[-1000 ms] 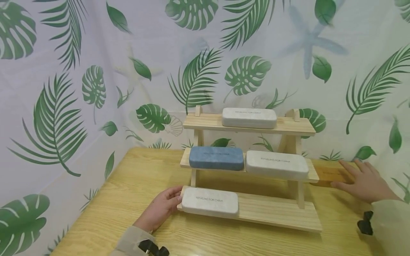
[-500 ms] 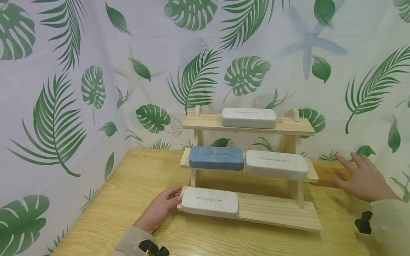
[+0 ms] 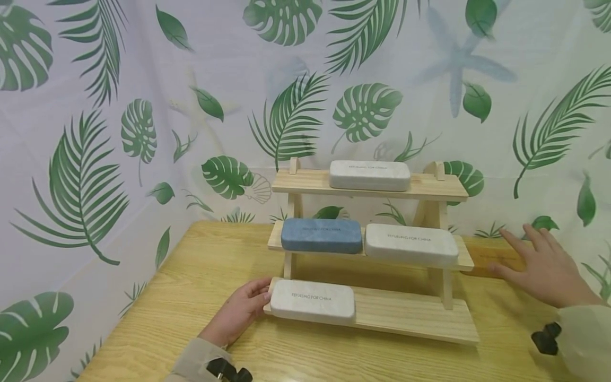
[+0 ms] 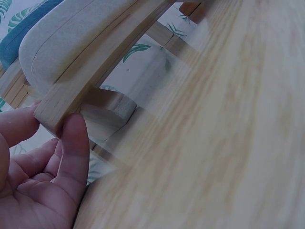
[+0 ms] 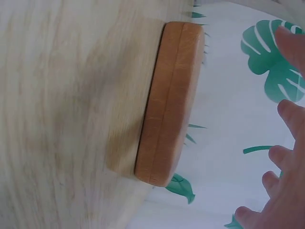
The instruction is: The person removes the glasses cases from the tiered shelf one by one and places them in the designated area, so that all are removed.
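With its thumb and a finger, my left hand (image 3: 237,312) pinches the left end of the lowest board of a three-tier wooden display stand (image 3: 415,319); the left wrist view shows the grip on the board end (image 4: 64,102) closely. Right beside those fingers, a white glasses case (image 3: 312,301) lies on that board. My right hand (image 3: 549,270) is spread over the table to the right of the stand, holding nothing. Near its thumb lies an orange-brown glasses case (image 5: 169,105), partly hidden behind the stand and hand in the head view.
The middle tier bears a blue glasses case (image 3: 321,236) and a white case (image 3: 411,245). Another white case (image 3: 369,176) sits on the top tier. Behind the wooden table (image 3: 191,297) hangs a leaf-patterned cloth (image 3: 215,79).
My right hand has risen slightly from around the orange-brown case, its fingers spread. The left hand keeps its grip on the stand, and the cases stay put.
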{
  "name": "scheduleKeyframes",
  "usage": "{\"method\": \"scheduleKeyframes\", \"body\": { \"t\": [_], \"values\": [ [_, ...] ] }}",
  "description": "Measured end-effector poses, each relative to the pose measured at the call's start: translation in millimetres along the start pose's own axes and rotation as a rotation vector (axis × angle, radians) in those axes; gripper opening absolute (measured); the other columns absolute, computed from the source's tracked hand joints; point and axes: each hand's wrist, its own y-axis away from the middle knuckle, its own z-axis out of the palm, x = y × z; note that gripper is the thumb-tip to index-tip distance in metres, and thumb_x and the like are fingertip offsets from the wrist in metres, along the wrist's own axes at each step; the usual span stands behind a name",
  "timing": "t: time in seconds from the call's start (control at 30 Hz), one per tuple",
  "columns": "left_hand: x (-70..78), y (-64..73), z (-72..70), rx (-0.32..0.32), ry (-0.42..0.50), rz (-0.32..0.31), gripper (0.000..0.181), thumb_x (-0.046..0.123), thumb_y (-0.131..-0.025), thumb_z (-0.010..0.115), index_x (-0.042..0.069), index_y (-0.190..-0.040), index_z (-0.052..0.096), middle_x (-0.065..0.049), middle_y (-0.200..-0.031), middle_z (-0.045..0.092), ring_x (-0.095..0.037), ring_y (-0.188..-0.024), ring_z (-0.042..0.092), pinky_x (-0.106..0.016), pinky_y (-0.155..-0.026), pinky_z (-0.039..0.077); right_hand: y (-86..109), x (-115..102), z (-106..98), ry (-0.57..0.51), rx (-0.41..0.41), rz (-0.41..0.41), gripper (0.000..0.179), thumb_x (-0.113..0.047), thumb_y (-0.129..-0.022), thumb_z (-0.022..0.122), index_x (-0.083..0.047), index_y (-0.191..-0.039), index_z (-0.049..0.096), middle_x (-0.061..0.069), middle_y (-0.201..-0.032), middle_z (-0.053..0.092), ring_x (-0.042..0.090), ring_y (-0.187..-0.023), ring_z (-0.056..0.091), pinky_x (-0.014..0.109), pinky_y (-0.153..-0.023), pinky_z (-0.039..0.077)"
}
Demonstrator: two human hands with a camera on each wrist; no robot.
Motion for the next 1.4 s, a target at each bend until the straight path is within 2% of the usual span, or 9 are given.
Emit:
{"method": "scheduleKeyframes", "body": {
  "t": [0.27,0.47,0.63,0.87,1.03,1.23,1.4],
  "values": [
    [-0.6,0.7,-0.6,0.007,-0.001,0.006,0.055,0.013,-0.107,0.052,-0.009,-0.153,0.031,-0.023,-0.139,0.051,-0.023,-0.119,0.057,-0.033,-0.096,0.051,9.3,-12,-10,0.010,0.024,0.013,0.101,-0.064,-0.090,0.066,-0.009,-0.161,0.021,0.043,-0.156,0.010,0.068,-0.137,0.007,0.084,-0.097,0.016],
    [0.5,1.0,-0.6,0.005,0.002,-0.001,0.056,0.014,-0.107,0.053,-0.009,-0.153,0.031,-0.023,-0.140,0.051,-0.022,-0.119,0.057,-0.033,-0.096,0.051,17.6,-24,-18,0.029,0.067,-0.010,0.100,-0.063,-0.089,0.068,-0.007,-0.160,0.025,0.041,-0.156,0.011,0.065,-0.140,0.006,0.081,-0.102,0.014],
    [-0.4,0.6,-1.3,-0.001,0.017,-0.009,0.058,0.017,-0.107,0.054,-0.006,-0.155,0.030,-0.021,-0.142,0.050,-0.023,-0.122,0.056,-0.033,-0.098,0.050,23.5,-36,-26,0.024,0.090,-0.048,0.097,-0.061,-0.090,0.068,-0.006,-0.159,0.027,0.038,-0.159,0.007,0.060,-0.144,0.002,0.074,-0.111,0.004],
    [-0.8,1.0,-1.4,-0.005,0.013,-0.007,0.058,0.016,-0.107,0.054,-0.006,-0.155,0.030,-0.021,-0.142,0.050,-0.023,-0.121,0.057,-0.033,-0.097,0.050,30.2,-56,-37,-0.015,0.130,-0.113,0.097,-0.057,-0.088,0.072,-0.010,-0.160,0.028,0.035,-0.161,0.009,0.056,-0.146,-0.003,0.069,-0.114,-0.003],
    [0.8,1.7,-0.7,-0.001,0.011,-0.014,0.058,0.017,-0.107,0.053,-0.006,-0.155,0.029,-0.021,-0.142,0.050,-0.023,-0.119,0.058,-0.033,-0.095,0.051,36.7,-74,-48,-0.037,0.119,-0.135,0.100,-0.057,-0.088,0.072,-0.014,-0.163,0.022,0.031,-0.163,0.005,0.050,-0.148,-0.010,0.061,-0.115,-0.012],
    [-1.0,0.7,-1.3,-0.001,0.013,-0.014,0.058,0.017,-0.107,0.054,-0.006,-0.155,0.030,-0.021,-0.141,0.050,-0.023,-0.120,0.057,-0.033,-0.096,0.051,46.4,-91,-57,-0.072,0.116,-0.161,0.099,-0.055,-0.088,0.073,-0.016,-0.163,0.022,0.031,-0.163,0.008,0.052,-0.148,-0.007,0.064,-0.114,-0.012],
    [-2.8,-0.5,-1.8,-0.009,0.013,-0.004,0.059,0.018,-0.107,0.054,-0.007,-0.154,0.030,-0.022,-0.140,0.051,-0.023,-0.120,0.058,-0.034,-0.096,0.052,53.3,-100,-63,-0.072,0.108,-0.177,0.100,-0.054,-0.089,0.073,-0.018,-0.164,0.017,0.030,-0.163,0.011,0.051,-0.149,-0.006,0.061,-0.114,-0.014]
  ]
}}
